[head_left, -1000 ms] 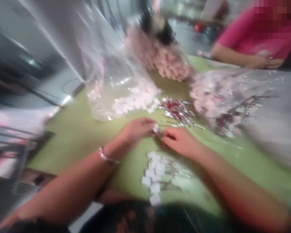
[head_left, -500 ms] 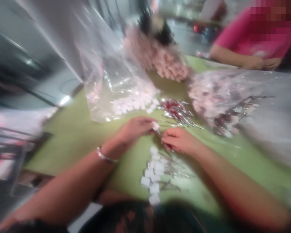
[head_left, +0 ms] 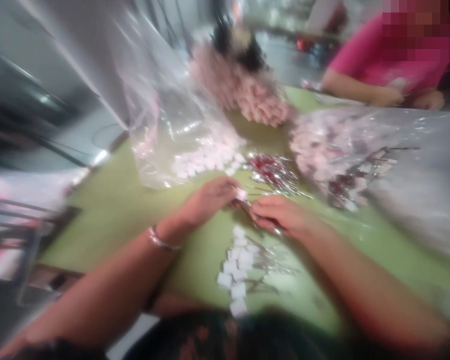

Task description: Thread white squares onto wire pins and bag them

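Observation:
In the head view my left hand pinches a small white cube at its fingertips. My right hand is closed on a thin stem that runs up to the cube; blur hides how the two join. Just below my hands, several white cubes with thin stems lie in a column on the green table. Beyond my fingers is a pile of shiny red and silver stems.
Loose white cubes spill by a clear plastic bag. Pink bunched pieces lie at the back. On the right, another plastic bag holds pale pink pieces. Across the table a person in a pink shirt sits with both hands near the edge.
My right hand's fingers have shifted slightly along the stem and look straighter. My left hand has barely moved, still with the cube. The other person's hands have moved apart.

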A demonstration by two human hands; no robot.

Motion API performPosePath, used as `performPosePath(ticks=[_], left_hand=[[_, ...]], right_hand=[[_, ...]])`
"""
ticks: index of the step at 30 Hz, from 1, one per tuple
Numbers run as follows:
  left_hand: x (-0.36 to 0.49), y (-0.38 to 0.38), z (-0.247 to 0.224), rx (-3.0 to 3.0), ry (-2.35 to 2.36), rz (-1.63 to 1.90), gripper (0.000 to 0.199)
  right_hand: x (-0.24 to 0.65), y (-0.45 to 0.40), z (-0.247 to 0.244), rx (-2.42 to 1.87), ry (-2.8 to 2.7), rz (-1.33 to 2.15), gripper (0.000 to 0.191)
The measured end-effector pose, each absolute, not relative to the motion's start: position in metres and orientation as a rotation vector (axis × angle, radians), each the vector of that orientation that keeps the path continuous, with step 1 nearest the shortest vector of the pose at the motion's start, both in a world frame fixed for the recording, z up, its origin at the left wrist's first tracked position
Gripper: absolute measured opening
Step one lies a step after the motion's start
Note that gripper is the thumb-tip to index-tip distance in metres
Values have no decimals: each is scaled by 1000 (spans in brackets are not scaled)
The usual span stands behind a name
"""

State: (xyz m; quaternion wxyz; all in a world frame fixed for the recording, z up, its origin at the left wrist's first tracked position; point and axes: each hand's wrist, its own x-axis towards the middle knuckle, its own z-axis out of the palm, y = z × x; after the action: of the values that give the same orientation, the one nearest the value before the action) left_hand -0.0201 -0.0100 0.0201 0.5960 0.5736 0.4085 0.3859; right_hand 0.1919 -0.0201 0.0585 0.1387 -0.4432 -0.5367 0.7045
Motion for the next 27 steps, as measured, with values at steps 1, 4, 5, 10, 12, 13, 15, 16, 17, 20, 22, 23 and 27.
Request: performPosePath(ticks=[1, 4, 5, 10, 12, 13, 15, 16, 17, 20, 22, 23, 27], left_hand=[[-20, -11, 22, 1363, 956, 896, 18], [-20, -13, 25, 1450, 959, 897, 16], [-20, -13, 24, 1487, 957, 900, 16], [-20, -14, 15, 1675, 1020, 870, 15], [-19, -15, 13, 1698, 1043, 838, 14], [-18, -17, 13, 1709, 1052, 823, 14], [-16, -19, 17, 1753, 1061, 784, 15], [-16, -19, 20, 1787, 1063, 753, 15], [-17, -19, 25, 1827, 1057, 714, 15], [-26, -13, 39, 1975, 1115, 659, 21], [-37, -2, 42, 2076, 1379, 751, 25], [-43, 4, 40, 2113, 1580, 813, 26], [-60, 25, 23, 2254, 1935, 694, 24]], right_hand=[[193, -19, 58, -1276, -1498, 2080, 23], [195, -19, 56, -1270, -1387, 2205, 24], [195, -20, 55, -1271, -1368, 2233, 25], [187, -26, 56, -1330, -1425, 2033, 26], [183, -30, 58, -1367, -1560, 1856, 26], [182, -31, 58, -1393, -1627, 1777, 26], [180, -31, 60, -1469, -1723, 1666, 27], [180, -30, 60, -1503, -1761, 1649, 27], [181, -29, 61, -1527, -1799, 1652, 28], [185, -25, 63, -1501, -1958, 1685, 27], [188, -25, 66, -1437, -2124, 1666, 24], [190, -27, 68, -1403, -2215, 1645, 23], [194, -31, 75, -1438, -2418, 1609, 29]])
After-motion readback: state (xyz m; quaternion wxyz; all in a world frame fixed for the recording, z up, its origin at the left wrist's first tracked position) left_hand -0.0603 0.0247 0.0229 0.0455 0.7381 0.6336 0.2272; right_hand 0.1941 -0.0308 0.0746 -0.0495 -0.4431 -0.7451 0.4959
